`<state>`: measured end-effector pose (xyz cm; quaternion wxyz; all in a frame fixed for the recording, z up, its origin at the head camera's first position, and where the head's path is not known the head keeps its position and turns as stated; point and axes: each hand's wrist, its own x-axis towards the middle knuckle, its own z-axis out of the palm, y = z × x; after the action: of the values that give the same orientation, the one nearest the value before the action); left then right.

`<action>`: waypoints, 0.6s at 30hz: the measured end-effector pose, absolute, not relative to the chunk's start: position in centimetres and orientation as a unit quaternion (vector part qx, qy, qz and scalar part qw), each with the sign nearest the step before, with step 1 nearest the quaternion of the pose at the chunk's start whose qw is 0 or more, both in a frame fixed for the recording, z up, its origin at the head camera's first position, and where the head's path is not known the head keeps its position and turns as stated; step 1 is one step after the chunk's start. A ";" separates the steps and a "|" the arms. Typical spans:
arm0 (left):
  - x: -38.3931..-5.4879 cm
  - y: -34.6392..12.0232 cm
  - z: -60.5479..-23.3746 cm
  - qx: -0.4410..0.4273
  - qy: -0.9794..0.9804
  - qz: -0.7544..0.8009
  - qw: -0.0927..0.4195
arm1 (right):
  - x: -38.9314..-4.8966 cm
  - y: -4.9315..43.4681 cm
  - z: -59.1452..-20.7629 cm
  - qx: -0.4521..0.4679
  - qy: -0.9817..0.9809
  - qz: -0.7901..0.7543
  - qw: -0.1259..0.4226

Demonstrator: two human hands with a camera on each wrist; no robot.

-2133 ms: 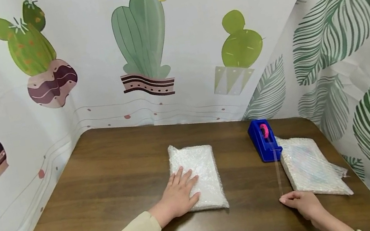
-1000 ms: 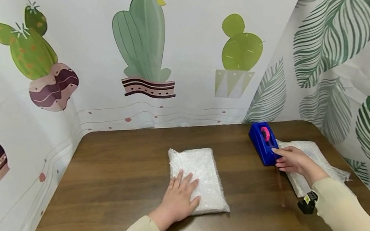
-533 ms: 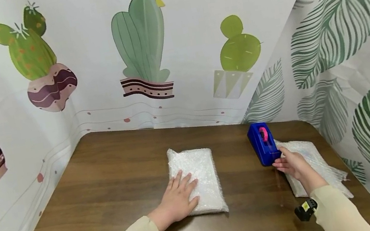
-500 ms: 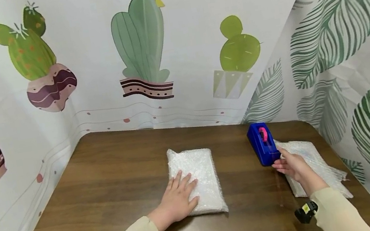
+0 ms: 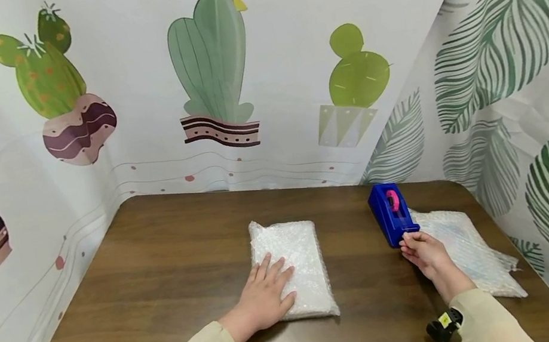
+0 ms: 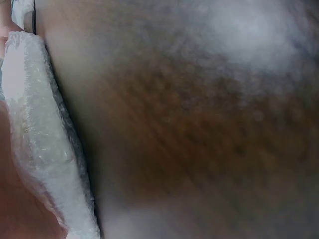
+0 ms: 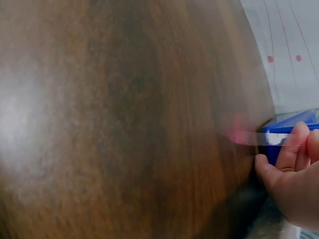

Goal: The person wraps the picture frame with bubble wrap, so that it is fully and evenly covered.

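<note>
My left hand lies flat with spread fingers on a white bubble-wrapped package in the middle of the table. The left wrist view shows this package edge-on, its puffy side along the left. My right hand is at the front end of a blue tape dispenser, which holds a roll with a pink core. Thumb and fingers pinch a clear strip of tape, whose free length sticks out leftward in the right wrist view. The dispenser is partly hidden behind the fingers there.
A second bubble-wrapped package lies right of the dispenser, near the table's right edge, partly behind the right hand. Curtains printed with cacti and leaves stand behind the brown wooden table. A black wrist camera sits below the right sleeve.
My right hand rose with a pulled-out strip of tape to the dispenser's front end, then shifted slightly down and left there. The left hand has stayed flat on the package.
</note>
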<state>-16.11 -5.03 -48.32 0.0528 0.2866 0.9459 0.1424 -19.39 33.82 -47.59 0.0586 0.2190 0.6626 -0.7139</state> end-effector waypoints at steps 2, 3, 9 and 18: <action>-16.1 -5.0 -48.3 0.286 0.946 0.140 0.052 | -19.3 33.6 -48.0 0.215 0.678 -0.701 0.045; -16.1 -5.1 -48.3 0.286 0.947 0.138 0.051 | -19.3 33.5 -48.1 0.213 0.683 -0.697 0.040; -16.2 -5.2 -48.4 0.285 0.948 0.133 0.048 | -19.2 33.4 -48.0 0.209 0.675 -0.706 0.051; -16.2 -5.0 -48.6 0.287 0.946 0.138 0.055 | -18.8 33.5 -46.4 0.156 0.671 -0.721 0.074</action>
<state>-16.24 -4.98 -48.60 0.0551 0.2870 0.9463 0.1385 -18.76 33.49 -46.43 0.0742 0.1556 0.6708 -0.7214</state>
